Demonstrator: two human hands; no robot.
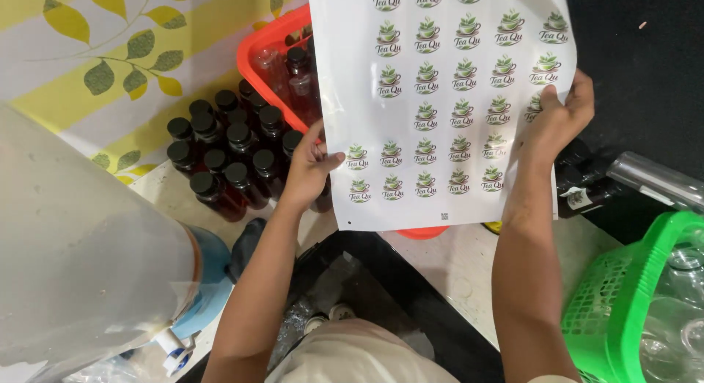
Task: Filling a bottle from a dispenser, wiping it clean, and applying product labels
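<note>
— What do the hands hold?
— Both are clamped on a white sticker sheet (pixel 440 97): left hand (pixel 308 170) on its left edge, right hand (pixel 555 119) on its right.
— Where is it?
— Up above dark capped bottles (pixel 227 152) and a red basket (pixel 268 53).

Beside the white sticker sheet (pixel 440 104) of green cup emblems sat a red crate (pixel 268 53), black-capped dark bottles (pixel 227 159) and a green basket (pixel 631 295).

Light was bright and even; the glossy sticker sheet (pixel 447 97) carried soft glare, shadows stayed faint, and the near water jug (pixel 81 266) blurred.
</note>
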